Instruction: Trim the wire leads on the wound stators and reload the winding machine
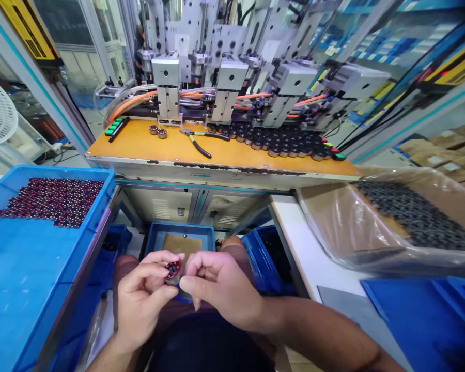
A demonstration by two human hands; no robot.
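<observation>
In front of my lap, my left hand (145, 294) grips a small round motor stator (173, 273) between thumb and fingers. Its open face, red and black inside, is turned up, and its side is grey metal. My right hand (219, 284) is close against its right side, fingers curled and thumb pressed toward the index finger. Whatever those fingertips pinch, if anything, is hidden or too small to see. Beneath the hands is a blue bin (182, 227) with brown cardboard in it and one tiny object on the cardboard.
On the orange bench (139, 147) lie cutting pliers (197, 142), two loose stators (157, 132) and many dark round parts (279, 140). Pneumatic fixtures (231, 77) rise behind. At left, a blue tray (27, 268) holds rows of stators; at right stands a plastic-lined box (333, 227) of dark parts.
</observation>
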